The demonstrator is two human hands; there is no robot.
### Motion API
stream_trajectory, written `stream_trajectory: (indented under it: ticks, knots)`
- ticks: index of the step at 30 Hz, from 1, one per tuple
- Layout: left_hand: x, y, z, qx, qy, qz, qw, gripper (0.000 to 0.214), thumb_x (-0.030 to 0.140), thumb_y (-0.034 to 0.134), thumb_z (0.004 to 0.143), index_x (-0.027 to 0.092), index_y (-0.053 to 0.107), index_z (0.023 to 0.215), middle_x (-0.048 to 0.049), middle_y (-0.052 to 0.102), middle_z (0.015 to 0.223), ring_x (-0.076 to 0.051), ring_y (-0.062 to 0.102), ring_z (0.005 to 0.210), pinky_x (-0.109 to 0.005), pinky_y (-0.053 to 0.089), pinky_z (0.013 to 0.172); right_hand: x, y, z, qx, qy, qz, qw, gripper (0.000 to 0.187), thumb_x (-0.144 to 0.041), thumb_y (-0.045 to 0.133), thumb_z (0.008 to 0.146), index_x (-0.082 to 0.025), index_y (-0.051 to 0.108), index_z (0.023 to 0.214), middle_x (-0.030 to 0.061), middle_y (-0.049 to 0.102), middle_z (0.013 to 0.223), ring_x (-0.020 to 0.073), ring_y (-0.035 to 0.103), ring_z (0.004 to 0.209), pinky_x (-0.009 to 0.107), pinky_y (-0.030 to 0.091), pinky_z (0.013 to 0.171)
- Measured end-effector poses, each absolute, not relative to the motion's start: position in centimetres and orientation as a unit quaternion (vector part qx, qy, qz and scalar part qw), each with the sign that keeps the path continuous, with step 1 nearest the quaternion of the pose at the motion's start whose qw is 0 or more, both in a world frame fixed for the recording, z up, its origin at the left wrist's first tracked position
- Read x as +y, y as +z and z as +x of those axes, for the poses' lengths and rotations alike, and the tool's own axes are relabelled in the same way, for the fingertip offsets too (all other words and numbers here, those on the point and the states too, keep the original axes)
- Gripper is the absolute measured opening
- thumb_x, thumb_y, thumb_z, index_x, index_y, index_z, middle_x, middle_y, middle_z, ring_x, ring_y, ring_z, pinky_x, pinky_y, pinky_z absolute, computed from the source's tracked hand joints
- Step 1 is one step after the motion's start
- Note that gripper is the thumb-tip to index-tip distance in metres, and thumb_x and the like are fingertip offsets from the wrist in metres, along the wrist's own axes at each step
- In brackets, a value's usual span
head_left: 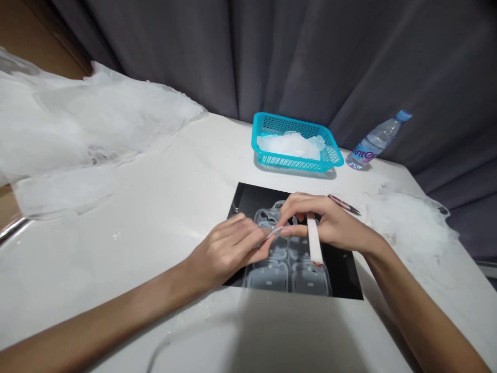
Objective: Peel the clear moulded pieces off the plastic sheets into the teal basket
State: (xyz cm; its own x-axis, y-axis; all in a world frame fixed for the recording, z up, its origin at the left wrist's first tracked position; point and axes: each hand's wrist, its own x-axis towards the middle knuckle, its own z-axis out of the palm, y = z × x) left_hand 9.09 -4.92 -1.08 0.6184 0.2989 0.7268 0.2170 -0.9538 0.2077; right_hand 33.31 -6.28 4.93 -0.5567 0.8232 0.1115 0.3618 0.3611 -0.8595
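Note:
My left hand (233,248) is closed, pinching a small translucent plastic piece (275,231) between its fingertips. My right hand (322,220) meets it from the other side, thumb and forefinger at the piece's edge. Tucked in the right hand is a white stick (315,246), its reddish lower end pointing toward me. Both hands hover over a black mat (347,274). On that mat lies a translucent moulded plastic sheet (267,274) with several rounded panels, partly covered by my hands.
A turquoise basket (297,163) holding whitish translucent pieces stands behind the mat. To its right is a water bottle (375,142). A pen (345,204) lies beside my right hand. Piles of translucent plastic sit at left (85,119) and right (411,228). A grey curtain (272,57) hangs behind.

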Motion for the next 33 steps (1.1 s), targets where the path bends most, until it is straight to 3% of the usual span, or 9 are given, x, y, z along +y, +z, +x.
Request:
stream_trajectory:
  ticks: [10,17,21,33]
  knots:
    - [-4.91,-1.41,9.18,0.161,0.425,0.885,0.103,0.006,0.01,0.068,0.096,0.014,0.065,0.097,-0.0011,0.067,0.073,-0.014,0.059,0.062,-0.028,0.048,0.063,-6.23,4.29,33.23,-0.754,0.431,-0.39,0.306,0.004,-0.021,0.081,0.089,-0.02,0.081,0.093,0.0031,0.073,0.092,0.0163,0.061,0.081,0.031,0.047,0.073]
    - [-5.05,-1.2,8.95,0.253,0.367,0.835,0.322,0.008,0.018,0.064,0.101,0.018,0.069,0.095,0.0035,0.068,0.078,-0.007,0.058,0.064,-0.018,0.045,0.061,-6.23,4.32,33.32,-0.737,0.438,-0.427,0.287,0.009,-0.027,0.079,0.092,-0.019,0.078,0.088,0.0018,0.071,0.092,0.012,0.052,0.071,0.027,0.043,0.067]
    - [-5.0,-0.85,9.2,0.287,0.347,0.803,0.39,0.012,0.022,0.063,0.102,0.019,0.071,0.094,0.0056,0.069,0.077,-0.006,0.058,0.064,-0.016,0.044,0.061,-6.24,4.33,33.62,-0.723,0.462,-0.432,0.278,0.013,-0.032,0.078,0.092,-0.019,0.077,0.089,0.0021,0.071,0.093,0.0124,0.052,0.072,0.027,0.043,0.069]
    - [-5.32,-0.73,9.66,0.32,0.333,0.77,0.44,0.015,0.028,0.061,0.103,0.021,0.071,0.094,0.0046,0.073,0.085,-0.009,0.063,0.073,-0.018,0.047,0.069,-6.35,4.4,33.92,-0.709,0.482,-0.45,0.25,0.018,-0.036,0.076,0.092,-0.019,0.075,0.087,0.0015,0.071,0.088,0.0125,0.053,0.07,0.026,0.042,0.066]
